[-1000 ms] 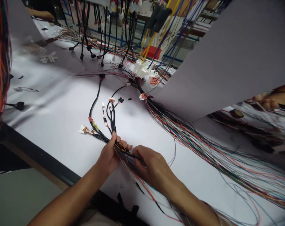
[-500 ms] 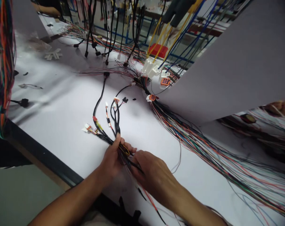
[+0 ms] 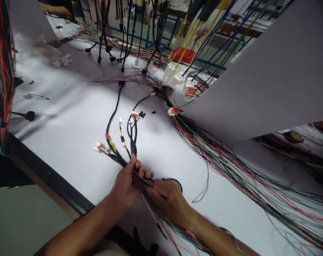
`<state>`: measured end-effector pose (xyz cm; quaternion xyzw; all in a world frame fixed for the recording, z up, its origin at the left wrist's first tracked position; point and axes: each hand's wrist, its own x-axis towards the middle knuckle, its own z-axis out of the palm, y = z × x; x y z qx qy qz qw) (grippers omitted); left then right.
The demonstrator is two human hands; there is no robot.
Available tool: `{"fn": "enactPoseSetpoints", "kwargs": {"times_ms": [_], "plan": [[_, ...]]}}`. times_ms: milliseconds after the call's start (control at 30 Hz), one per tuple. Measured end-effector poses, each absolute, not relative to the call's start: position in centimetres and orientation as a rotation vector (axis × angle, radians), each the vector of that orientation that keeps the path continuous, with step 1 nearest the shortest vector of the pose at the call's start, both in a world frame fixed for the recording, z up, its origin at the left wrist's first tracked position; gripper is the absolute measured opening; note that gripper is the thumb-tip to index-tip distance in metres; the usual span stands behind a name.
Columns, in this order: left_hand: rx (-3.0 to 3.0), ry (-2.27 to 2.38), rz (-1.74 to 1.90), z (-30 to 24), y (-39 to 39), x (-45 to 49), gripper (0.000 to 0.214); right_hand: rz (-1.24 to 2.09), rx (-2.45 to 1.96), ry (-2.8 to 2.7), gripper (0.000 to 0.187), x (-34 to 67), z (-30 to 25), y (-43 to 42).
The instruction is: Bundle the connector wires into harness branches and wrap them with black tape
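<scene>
Left hand (image 3: 125, 183) and right hand (image 3: 166, 202) curl shut around a black wire harness (image 3: 121, 162).

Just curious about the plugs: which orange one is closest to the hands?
The orange connector on the colourful wire bundle; the other orange one sits farther back.

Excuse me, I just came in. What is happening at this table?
A person stands at a white-covered table handling a wire harness. Their left hand and right hand hold its black branch wires together. A white connector lies ahead on the table, and a thick multicoloured wire bundle spreads to the right.
</scene>
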<state>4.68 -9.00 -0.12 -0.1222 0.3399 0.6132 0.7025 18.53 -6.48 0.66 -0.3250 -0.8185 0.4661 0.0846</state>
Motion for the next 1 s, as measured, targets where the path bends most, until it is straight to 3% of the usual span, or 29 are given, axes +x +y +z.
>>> {"fn": "enactPoseSetpoints", "kwargs": {"times_ms": [467, 667, 1000], "plan": [[-0.315, 0.832, 1.125, 0.5, -8.7, 4.0, 0.043, 0.23, -0.308, -2.71, 0.038, 20.1, 0.1, -6.0], [-0.428, 0.769, 1.155, 0.5, -8.6, 4.1, 0.046, 0.155, -0.384, -2.82, 0.03, 21.0, -1.1, -8.0], [-0.272, 0.743, 1.336, 0.0, -8.4, 3.0, 0.047, 0.285, -0.761, -2.803, 0.033, 24.3, -0.7, -12.7]]}}
